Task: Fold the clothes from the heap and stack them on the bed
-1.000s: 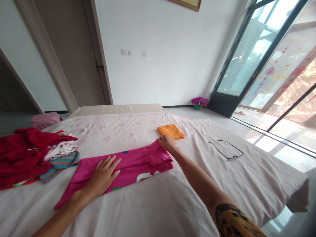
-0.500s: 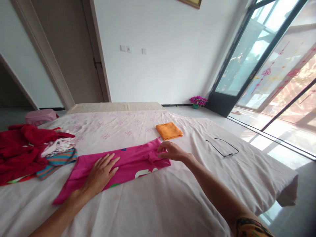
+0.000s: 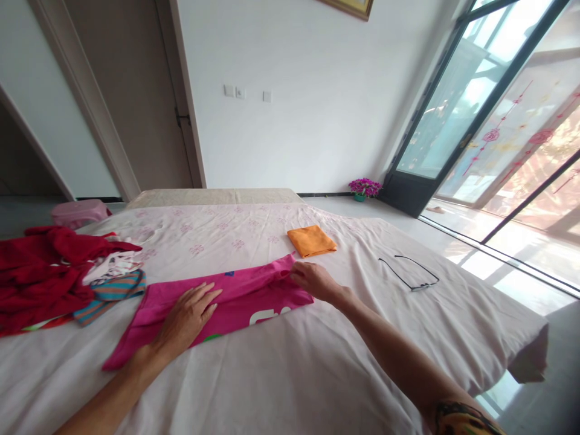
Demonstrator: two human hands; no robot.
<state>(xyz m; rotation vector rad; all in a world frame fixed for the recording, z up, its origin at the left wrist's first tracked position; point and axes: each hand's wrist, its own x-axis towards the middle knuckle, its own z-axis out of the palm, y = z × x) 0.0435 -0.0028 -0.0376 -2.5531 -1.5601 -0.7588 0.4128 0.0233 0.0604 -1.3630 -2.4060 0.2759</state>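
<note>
Laid lengthwise under the left fingers (image 3: pixel 198 294) and across to the right fingers (image 3: pixel 302 273), on the pale sheet (image 3: pixel 235 374): a pink shirt (image 3: pixel 244 296). Pressing down on its left part with the left fingers, spread wide and gripping nothing. Pinching fabric near its right end with the right fingers, drawn narrow, though partly hiding the exact spot. Seems to be arranging or folding that end; calls, by the look of it, for a firm pinch on the right and steady pressure on the left, to keep from dragging the whole piece.

To the left of the left fingers, close against the shirt's end, a striped cloth (image 3: pixel 113 293) and a red clothes pile (image 3: pixel 49 278), likely to catch any leftward slide. Just beyond the right fingers, a folded orange cloth (image 3: pixel 312 240), near enough to nudge. Off to their right, glasses (image 3: pixel 419 286), well apart. Farther off, a pink stool (image 3: pixel 79 211) and purple flowers (image 3: pixel 366 187).
</note>
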